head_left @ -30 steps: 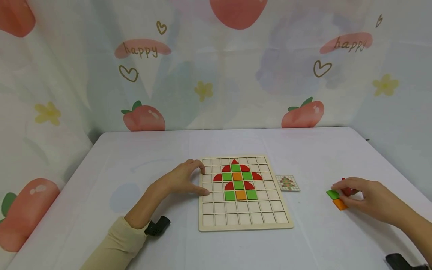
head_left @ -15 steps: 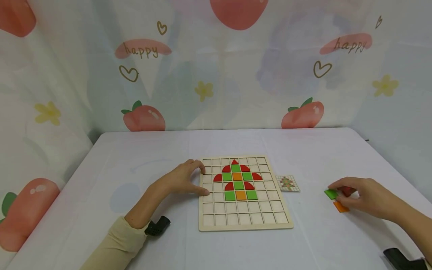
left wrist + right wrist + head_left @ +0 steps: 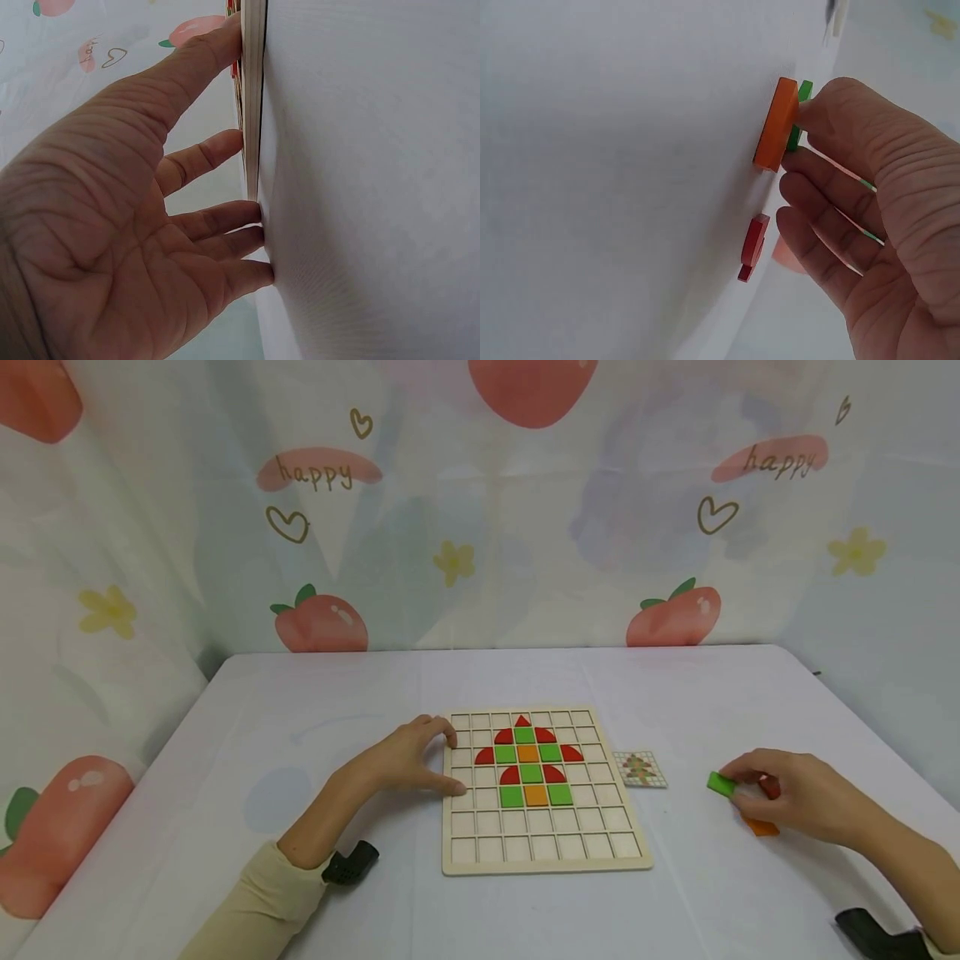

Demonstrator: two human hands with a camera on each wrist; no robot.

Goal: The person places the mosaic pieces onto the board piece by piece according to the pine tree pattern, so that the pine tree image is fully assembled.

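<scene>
My left hand [image 3: 401,760] rests at the left edge of a wooden grid board [image 3: 547,865], its thumb and fingertips touching the rim. Red, green and orange tiles fill a tree-like pattern in the board's upper middle. Right of the board, my right hand [image 3: 810,795] pinches a green square tile [image 3: 721,784] between thumb and fingertips. An orange square tile [image 3: 778,124] lies below that thumb, partly covered in the head view. Red pieces [image 3: 755,240] lie on the table under the curled fingers, mostly hidden from the head view.
A small pattern card [image 3: 640,768] with a tree picture lies close to the board's right edge. White cloth covers the table [image 3: 360,685], and a printed curtain [image 3: 510,527] hangs behind it. Black wrist devices, such as the left one [image 3: 349,863], sit on both wrists.
My right hand has shifted slightly left, drawing the green tile away from the orange tile and red pieces. My left hand and the board stay in place.
</scene>
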